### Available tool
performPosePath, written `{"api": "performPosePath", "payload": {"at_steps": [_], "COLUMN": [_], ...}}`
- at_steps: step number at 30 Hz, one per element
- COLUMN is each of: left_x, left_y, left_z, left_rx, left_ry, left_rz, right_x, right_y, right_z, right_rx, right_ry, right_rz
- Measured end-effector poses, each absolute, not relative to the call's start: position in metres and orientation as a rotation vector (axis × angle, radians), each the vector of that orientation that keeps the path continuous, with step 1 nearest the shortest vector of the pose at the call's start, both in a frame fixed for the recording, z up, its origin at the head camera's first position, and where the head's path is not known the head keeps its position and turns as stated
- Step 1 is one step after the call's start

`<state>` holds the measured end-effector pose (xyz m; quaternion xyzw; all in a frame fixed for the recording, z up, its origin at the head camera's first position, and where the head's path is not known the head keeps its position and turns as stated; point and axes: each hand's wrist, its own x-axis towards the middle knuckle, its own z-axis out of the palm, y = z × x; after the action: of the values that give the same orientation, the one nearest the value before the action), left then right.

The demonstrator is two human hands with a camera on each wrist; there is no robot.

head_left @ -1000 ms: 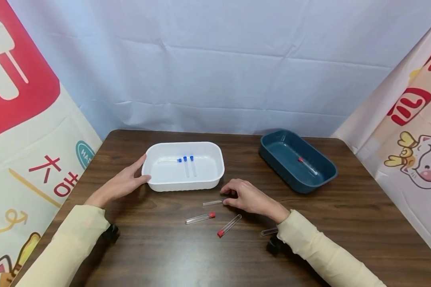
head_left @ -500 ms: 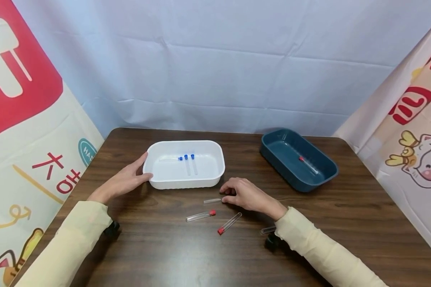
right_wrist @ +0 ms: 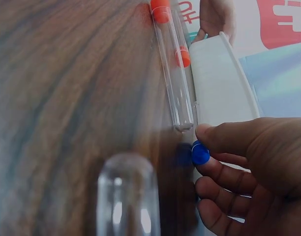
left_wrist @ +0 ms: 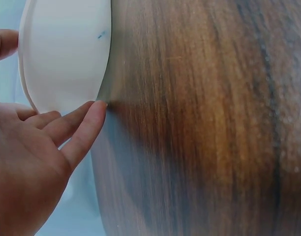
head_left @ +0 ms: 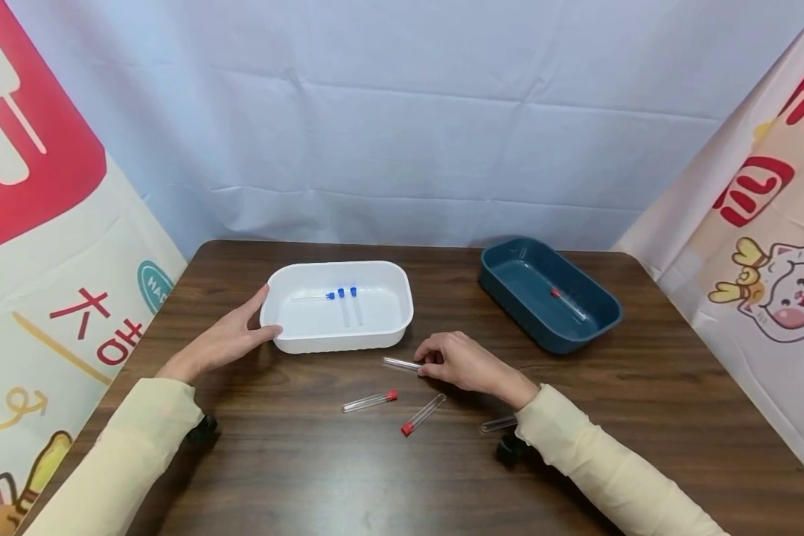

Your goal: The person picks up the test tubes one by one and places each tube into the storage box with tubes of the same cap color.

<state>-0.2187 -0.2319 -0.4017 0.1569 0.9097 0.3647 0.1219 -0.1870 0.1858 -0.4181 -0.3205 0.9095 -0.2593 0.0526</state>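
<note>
My right hand (head_left: pixel 467 363) pinches a clear test tube (head_left: pixel 400 364) near its capped end, just in front of the white basin (head_left: pixel 338 343). The blue cap (right_wrist: pixel 200 153) shows between thumb and index finger in the right wrist view; in the head view the fingers hide it. My left hand (head_left: pixel 226 339) rests against the basin's left end, its long fingers (left_wrist: pixel 86 132) nearly straight along the wall and the thumb at the near corner. Inside lie 3 blue-capped test tubes (head_left: pixel 345 309). Two red-capped test tubes, one left (head_left: pixel 367 403) and one right (head_left: pixel 423 415), lie on the table.
At the back right a dark blue basin (head_left: pixel 528 313) stands at an angle, with one red-capped test tube (head_left: pixel 568 304) inside. Another test tube (head_left: pixel 498 424) lies on the table beside my right sleeve, its cap end hidden. A pale cloth (head_left: pixel 402 134) hangs behind the wooden table (head_left: pixel 308 469).
The tube in my right hand has swung round, its free end moving away from me and towards the white basin. My left hand has stayed at the basin.
</note>
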Motion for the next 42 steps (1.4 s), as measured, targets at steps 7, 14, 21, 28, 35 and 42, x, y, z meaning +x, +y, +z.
{"api": "performPosePath", "payload": {"at_steps": [7, 14, 21, 28, 35, 42], "left_x": [-0.219, -0.219, -0.220, -0.220, -0.220, -0.221], "left_y": [-0.235, -0.235, -0.235, -0.236, -0.235, -0.236], "left_z": [-0.403, -0.403, -0.405, -0.406, -0.406, -0.405], "left_rx": [0.468, 0.461, 0.454, 0.453, 0.452, 0.437], "left_ry": [2.649, 2.648, 2.657, 2.652, 2.654, 2.656], "left_rz": [1.069, 1.061, 1.035, 1.044, 1.026, 1.018], "right_x": [-0.185, -0.183, -0.180, -0.177, -0.174, -0.173], "right_y": [0.194, 0.202, 0.207, 0.210, 0.210, 0.210], "right_z": [-0.418, -0.422, -0.421, -0.421, -0.419, -0.418], "right_rx": [-0.937, -0.906, -0.796, -0.662, -0.456, -0.333], "right_ry": [2.777, 2.794, 2.813, 2.884, 2.973, 2.994], "right_rz": [-0.783, -0.802, -0.806, -0.772, -0.750, -0.723]}}
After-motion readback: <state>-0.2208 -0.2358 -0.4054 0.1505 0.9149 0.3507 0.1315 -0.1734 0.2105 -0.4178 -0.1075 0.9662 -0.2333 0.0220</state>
